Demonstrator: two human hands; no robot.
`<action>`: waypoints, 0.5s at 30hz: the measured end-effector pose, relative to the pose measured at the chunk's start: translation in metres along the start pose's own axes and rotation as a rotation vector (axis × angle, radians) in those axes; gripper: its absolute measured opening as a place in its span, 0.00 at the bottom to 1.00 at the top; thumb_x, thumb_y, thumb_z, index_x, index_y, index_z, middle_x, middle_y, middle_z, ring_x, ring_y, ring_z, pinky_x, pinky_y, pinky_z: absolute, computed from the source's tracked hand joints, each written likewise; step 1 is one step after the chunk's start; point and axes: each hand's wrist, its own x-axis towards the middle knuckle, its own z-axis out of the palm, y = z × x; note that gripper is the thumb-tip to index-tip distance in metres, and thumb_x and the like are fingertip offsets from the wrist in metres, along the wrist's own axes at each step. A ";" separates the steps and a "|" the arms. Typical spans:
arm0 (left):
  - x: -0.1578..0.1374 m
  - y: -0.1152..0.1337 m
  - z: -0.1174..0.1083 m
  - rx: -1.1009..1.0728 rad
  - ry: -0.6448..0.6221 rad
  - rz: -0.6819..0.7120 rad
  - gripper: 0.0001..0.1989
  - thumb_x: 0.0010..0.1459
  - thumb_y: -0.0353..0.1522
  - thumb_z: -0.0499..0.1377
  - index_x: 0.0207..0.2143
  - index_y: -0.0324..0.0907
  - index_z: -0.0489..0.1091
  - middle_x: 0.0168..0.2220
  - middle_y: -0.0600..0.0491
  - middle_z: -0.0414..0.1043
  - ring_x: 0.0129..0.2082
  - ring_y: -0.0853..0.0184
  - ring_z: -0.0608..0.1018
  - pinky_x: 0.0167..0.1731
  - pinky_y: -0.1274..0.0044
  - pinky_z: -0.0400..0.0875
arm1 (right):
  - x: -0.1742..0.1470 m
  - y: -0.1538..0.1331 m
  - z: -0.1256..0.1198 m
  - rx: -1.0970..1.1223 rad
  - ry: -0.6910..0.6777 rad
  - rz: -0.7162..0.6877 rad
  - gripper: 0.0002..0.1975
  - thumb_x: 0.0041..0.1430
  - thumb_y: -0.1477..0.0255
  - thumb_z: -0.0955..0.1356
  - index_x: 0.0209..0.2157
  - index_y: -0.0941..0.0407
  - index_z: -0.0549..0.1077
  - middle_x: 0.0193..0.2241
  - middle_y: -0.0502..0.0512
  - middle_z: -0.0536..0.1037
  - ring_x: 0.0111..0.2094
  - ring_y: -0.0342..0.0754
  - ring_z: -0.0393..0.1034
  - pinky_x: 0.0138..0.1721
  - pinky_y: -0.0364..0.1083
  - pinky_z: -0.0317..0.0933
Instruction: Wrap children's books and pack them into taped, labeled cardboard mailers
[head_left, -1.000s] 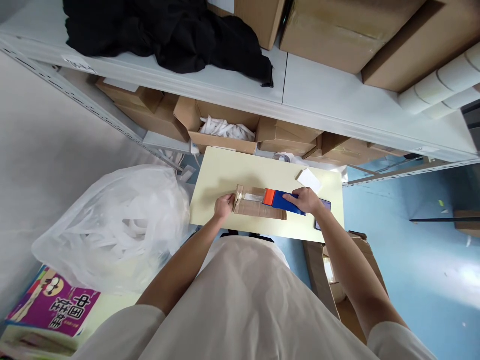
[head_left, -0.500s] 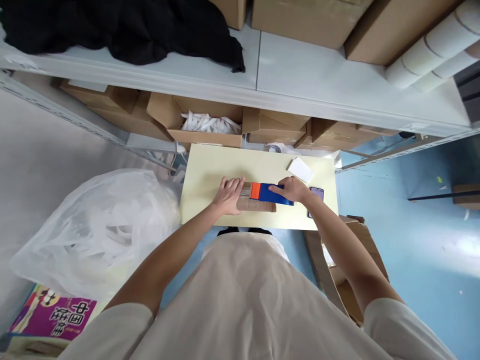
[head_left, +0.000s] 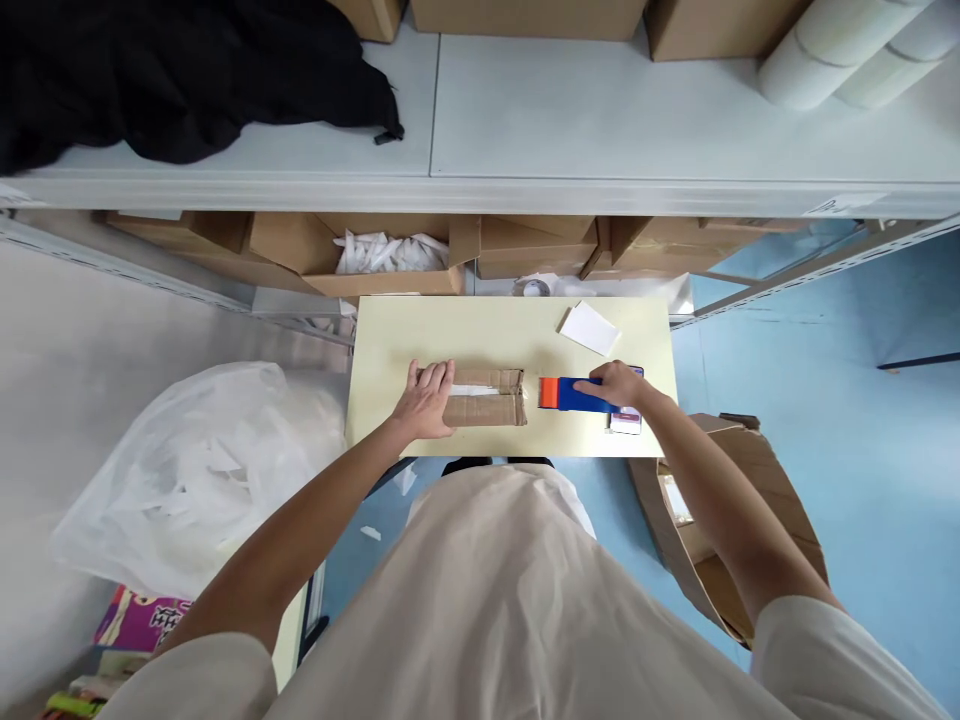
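A small flat cardboard box [head_left: 487, 412] lies on the pale yellow table [head_left: 420, 330], with white showing along a gap in its top. My left hand [head_left: 427, 400] grips the box's left end, fingers over the far side and thumb low at the near side. To the right of the box, my right hand [head_left: 619, 385] is closed around a blue tape dispenser [head_left: 581, 393] with an orange front part. A short space separates the dispenser's orange end from the box. Beneath the right hand is a phone [head_left: 626, 422], partly covered.
A stack of white cards [head_left: 590, 328] lies at the table's far right, with a tape roll [head_left: 535, 288] behind the table. Shelves hold cardboard boxes [head_left: 536, 245]. A full plastic bag [head_left: 202, 475] stands left; an open carton [head_left: 739, 510] stands right.
My right hand has drawn the tape dispenser rightward off the box, uncovering its top and right end. My left hand stays on the box's left end. The camera view has shifted.
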 end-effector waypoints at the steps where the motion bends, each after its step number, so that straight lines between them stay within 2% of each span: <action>1: 0.003 0.006 -0.001 0.020 -0.022 0.001 0.58 0.38 0.46 0.62 0.65 0.29 0.38 0.63 0.32 0.47 0.62 0.43 0.52 0.60 0.54 0.31 | 0.004 0.000 0.006 0.007 0.004 -0.008 0.29 0.52 0.43 0.60 0.16 0.54 0.68 0.17 0.53 0.70 0.22 0.46 0.64 0.25 0.44 0.51; 5: 0.026 0.056 -0.003 0.058 -0.120 0.074 0.55 0.43 0.50 0.60 0.65 0.33 0.40 0.67 0.35 0.32 0.66 0.46 0.40 0.60 0.55 0.30 | 0.021 -0.013 0.024 0.038 0.011 -0.031 0.29 0.52 0.43 0.60 0.19 0.55 0.71 0.20 0.55 0.72 0.24 0.47 0.66 0.24 0.44 0.52; 9: 0.054 0.105 0.001 0.034 -0.104 0.197 0.49 0.48 0.49 0.58 0.65 0.38 0.40 0.67 0.40 0.32 0.66 0.48 0.39 0.60 0.55 0.31 | 0.025 -0.014 0.027 0.020 -0.009 -0.021 0.31 0.51 0.43 0.59 0.23 0.56 0.74 0.21 0.57 0.74 0.25 0.48 0.68 0.25 0.43 0.53; 11: 0.061 0.114 0.002 0.033 -0.098 0.205 0.46 0.50 0.47 0.57 0.65 0.37 0.41 0.67 0.40 0.34 0.66 0.50 0.40 0.61 0.57 0.32 | 0.023 -0.007 0.023 0.006 -0.035 -0.026 0.31 0.52 0.43 0.59 0.25 0.56 0.75 0.23 0.57 0.75 0.26 0.48 0.69 0.25 0.43 0.53; 15: 0.061 0.111 0.003 0.046 -0.126 0.164 0.45 0.52 0.47 0.56 0.65 0.36 0.43 0.67 0.41 0.36 0.66 0.52 0.41 0.61 0.59 0.32 | 0.014 0.019 0.009 0.019 -0.116 -0.087 0.32 0.53 0.44 0.58 0.28 0.57 0.76 0.24 0.57 0.76 0.26 0.46 0.69 0.26 0.42 0.55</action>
